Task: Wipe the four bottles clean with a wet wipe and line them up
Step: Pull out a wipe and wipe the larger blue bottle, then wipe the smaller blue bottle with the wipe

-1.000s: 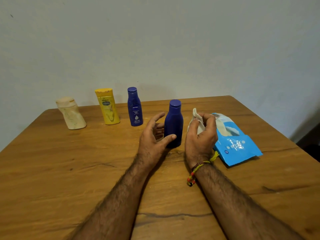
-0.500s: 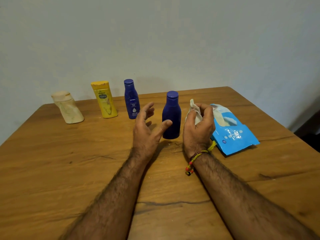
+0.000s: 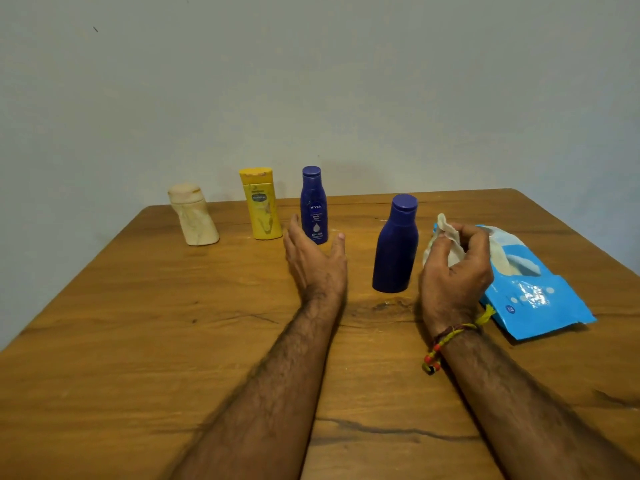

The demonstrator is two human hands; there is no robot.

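Note:
Four bottles stand on the wooden table (image 3: pixel 138 341). At the back left are a cream bottle (image 3: pixel 194 220), a yellow bottle (image 3: pixel 261 206) and a labelled dark blue bottle (image 3: pixel 314 206). A plain dark blue bottle (image 3: pixel 396 245) stands upright nearer me, apart from that row. My left hand (image 3: pixel 315 261) is spread open in front of the labelled blue bottle, holding nothing. To the right of the plain bottle, my right hand (image 3: pixel 457 271) pinches a crumpled white wet wipe (image 3: pixel 446 233).
A blue wet-wipe packet (image 3: pixel 530 292) lies open on the table to the right of my right hand. A plain wall rises close behind the table's far edge. The table's right edge runs diagonally past the packet.
My left hand has let go of the plain blue bottle and moved left and away, toward the labelled blue bottle. The plain bottle stays upright. My right hand still holds the wipe.

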